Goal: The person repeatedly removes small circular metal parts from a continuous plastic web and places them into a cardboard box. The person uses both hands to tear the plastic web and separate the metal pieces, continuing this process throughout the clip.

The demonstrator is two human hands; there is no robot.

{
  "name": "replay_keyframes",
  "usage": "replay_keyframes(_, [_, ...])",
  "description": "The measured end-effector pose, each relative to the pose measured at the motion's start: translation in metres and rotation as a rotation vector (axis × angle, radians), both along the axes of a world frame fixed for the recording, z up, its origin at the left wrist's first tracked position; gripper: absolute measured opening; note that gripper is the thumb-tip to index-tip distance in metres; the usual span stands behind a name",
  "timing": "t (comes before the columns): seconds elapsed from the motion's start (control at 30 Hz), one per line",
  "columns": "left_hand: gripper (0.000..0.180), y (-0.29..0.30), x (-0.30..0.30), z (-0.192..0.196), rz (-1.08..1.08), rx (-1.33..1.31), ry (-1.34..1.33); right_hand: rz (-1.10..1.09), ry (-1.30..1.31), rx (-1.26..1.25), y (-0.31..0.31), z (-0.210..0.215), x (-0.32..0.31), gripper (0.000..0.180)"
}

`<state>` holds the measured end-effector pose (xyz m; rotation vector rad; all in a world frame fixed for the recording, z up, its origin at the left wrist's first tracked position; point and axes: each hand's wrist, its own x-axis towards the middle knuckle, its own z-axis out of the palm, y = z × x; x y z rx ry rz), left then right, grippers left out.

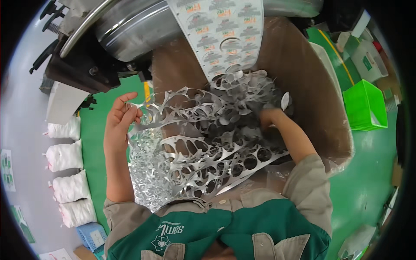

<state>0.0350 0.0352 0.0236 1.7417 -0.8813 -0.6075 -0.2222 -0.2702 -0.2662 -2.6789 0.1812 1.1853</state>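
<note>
My left hand (121, 116) is closed at the left, its thumb and fingers pinching the edge of a silvery foil web (190, 147) punched full of round holes. The web stretches rightward over a large brown box lined with clear plastic (303, 65). Inside the box lie loose round foil lids (225, 118) and tangled foil strips. My right hand (269, 118) reaches down among them; its fingers are hidden in the dark pile. A single lid (285, 101) stands tilted just beyond that wrist. From above, a printed foil sheet (225, 34) hangs into the box.
Metal rollers (138, 32) and a dark machine frame (82, 65) overhang the far side. Crumpled foil scrap (149, 169) is heaped beside my left forearm. Several white bundles (65, 156) line the left floor. A bright green crate (364, 106) stands at the right.
</note>
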Motion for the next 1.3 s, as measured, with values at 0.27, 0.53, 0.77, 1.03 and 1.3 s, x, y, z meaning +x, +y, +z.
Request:
replay_keyframes(0.27, [0.038,-0.016,-0.022,0.003,-0.156,0.192,-1.087,-0.694,-1.011,1.293,-0.002,0.235,0.012,0.037])
replay_keyframes(0.53, [0.029,-0.178,-0.131,-0.027,-1.062,0.221,-0.759,-0.882,-1.220,0.117,-0.026,0.317,-0.066,0.030])
replay_keyframes(0.77, [0.048,-0.303,-0.168,-0.291,-0.904,0.695,0.001,-0.738,-1.292,0.001,-0.038,0.310,-0.090,0.030])
replay_keyframes(1.03, [0.024,-0.276,-0.207,-0.327,-0.775,0.234,-0.135,-0.748,-1.214,-0.160,-0.011,0.322,-0.102,0.031])
replay_keyframes(1.3, [0.016,-0.148,-0.109,-0.075,-0.926,0.229,-0.309,-0.536,-1.552,1.438,-0.056,0.284,-0.100,0.059])
